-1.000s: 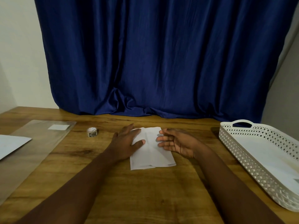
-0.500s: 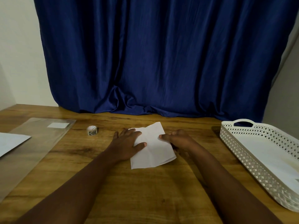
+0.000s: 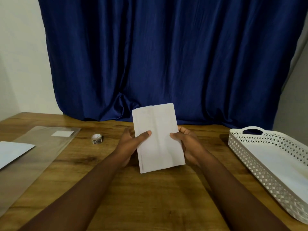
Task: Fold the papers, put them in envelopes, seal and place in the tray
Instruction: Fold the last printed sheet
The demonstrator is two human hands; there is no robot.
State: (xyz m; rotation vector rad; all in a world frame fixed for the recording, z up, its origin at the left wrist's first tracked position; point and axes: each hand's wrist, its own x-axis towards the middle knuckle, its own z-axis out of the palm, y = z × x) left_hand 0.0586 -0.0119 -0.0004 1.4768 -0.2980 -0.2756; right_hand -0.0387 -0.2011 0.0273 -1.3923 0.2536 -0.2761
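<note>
A folded white paper (image 3: 158, 137) is held upright above the middle of the wooden table. My left hand (image 3: 131, 144) grips its left edge, thumb on the front. My right hand (image 3: 186, 144) grips its right edge the same way, fingers behind the sheet. A white perforated tray (image 3: 260, 157) sits at the right with white envelopes lying flat inside. At the left lies a clear plastic sleeve (image 3: 41, 147) with a white envelope (image 3: 11, 152) on it.
A small roll of tape (image 3: 97, 138) stands on the table left of my hands. A blue curtain (image 3: 166, 55) hangs behind the table's far edge. Bare wood shows in front of my arms.
The paper lay flat on the table under both hands a second ago. Both hands have since lifted it off the table and tipped it upright.
</note>
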